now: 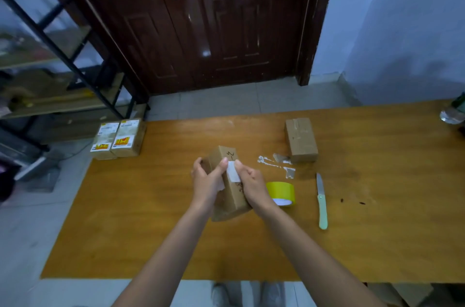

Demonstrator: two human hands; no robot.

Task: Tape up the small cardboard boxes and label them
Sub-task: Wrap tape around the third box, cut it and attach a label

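- The box [230, 188] sits tilted at the centre of the tabletop [151, 218], held between both hands.
- The left hand [207, 180] has its grip curled round the box's left side.
- The right hand [251, 184] pinches a white label [232, 172] on the box top.
- A tape roll [281, 192] lies just beside the box at 3 o'clock, a knife [321, 199] farther out.
- A second box [301, 139] rests at 2 o'clock.
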